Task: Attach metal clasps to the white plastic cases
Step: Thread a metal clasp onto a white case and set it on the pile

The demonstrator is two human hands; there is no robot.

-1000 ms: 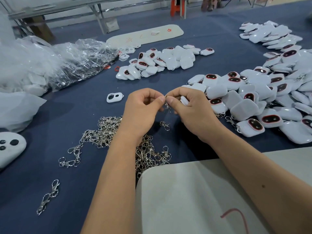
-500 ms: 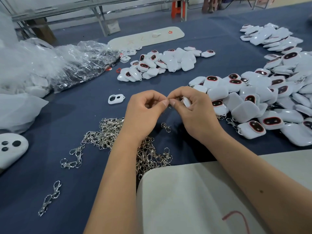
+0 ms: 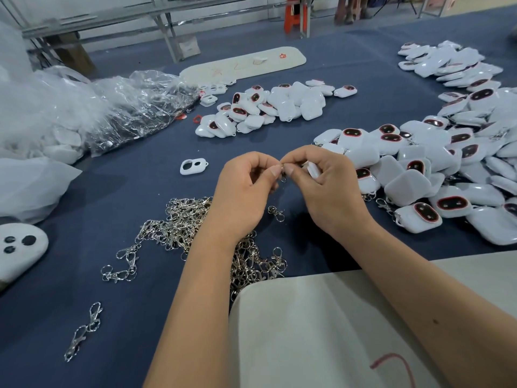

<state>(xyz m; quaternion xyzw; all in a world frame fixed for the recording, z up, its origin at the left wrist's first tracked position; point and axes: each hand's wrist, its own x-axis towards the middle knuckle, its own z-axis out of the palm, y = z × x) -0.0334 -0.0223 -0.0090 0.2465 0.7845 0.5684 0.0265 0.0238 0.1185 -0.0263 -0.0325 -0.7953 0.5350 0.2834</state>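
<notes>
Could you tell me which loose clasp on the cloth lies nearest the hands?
The single clasp lying just below and between both hands, apart from the big clasp pile.

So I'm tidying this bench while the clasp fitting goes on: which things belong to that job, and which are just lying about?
In use:
- small silver metal clasp, pinched by left hand and right hand
- white plastic case in right hand
- heap of loose silver clasps
- piles of white cases

Lying about:
- crumpled clear plastic bags
- long beige board

Clasp pile (image 3: pixel 179 228) lies on the table (image 3: pixel 134 186) left of the hands; case heap (image 3: pixel 436 163) right; plastic bags (image 3: pixel 84 107) far left.
</notes>
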